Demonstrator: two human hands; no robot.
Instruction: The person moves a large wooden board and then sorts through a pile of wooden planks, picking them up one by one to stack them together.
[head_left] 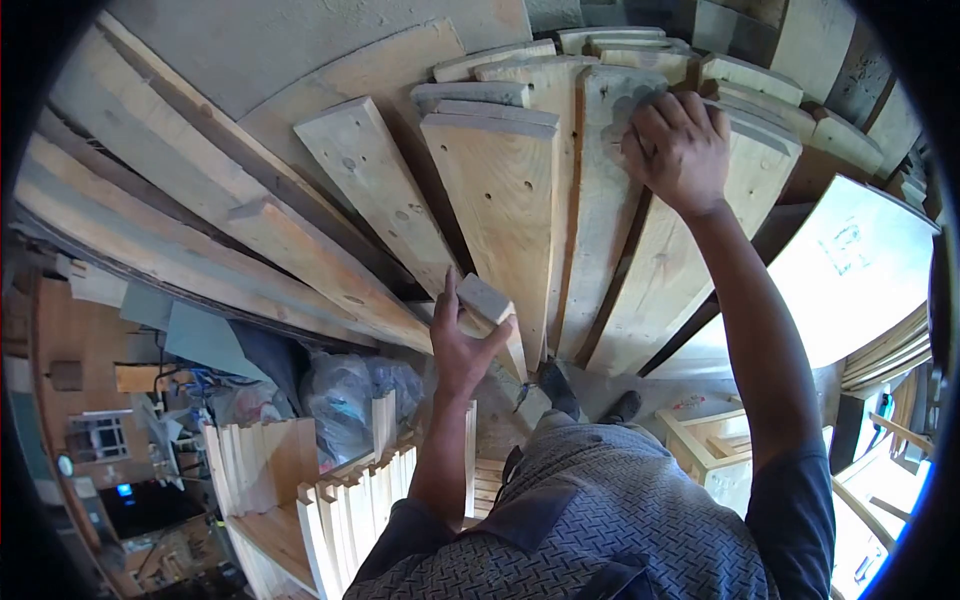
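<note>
My left hand (465,345) is closed round the upper end of a short wooden piece (487,300), thumb on one side and fingers on the other. Higher up and to the right, my right hand (682,145) has its fingers curled at the top of a greyish plank (607,200) that leans among others; whether it grips that plank's edge is hidden. Between the hands stands a wide pale board (497,190) with knots and small holes. A narrower board (385,185) leans to its left.
Long planks (180,130) lean along the left. A white panel (850,270) stands at the right. Below left are plastic bags (350,400) and grooved wooden pieces (350,510). A wooden frame (710,450) sits at lower right, near my feet.
</note>
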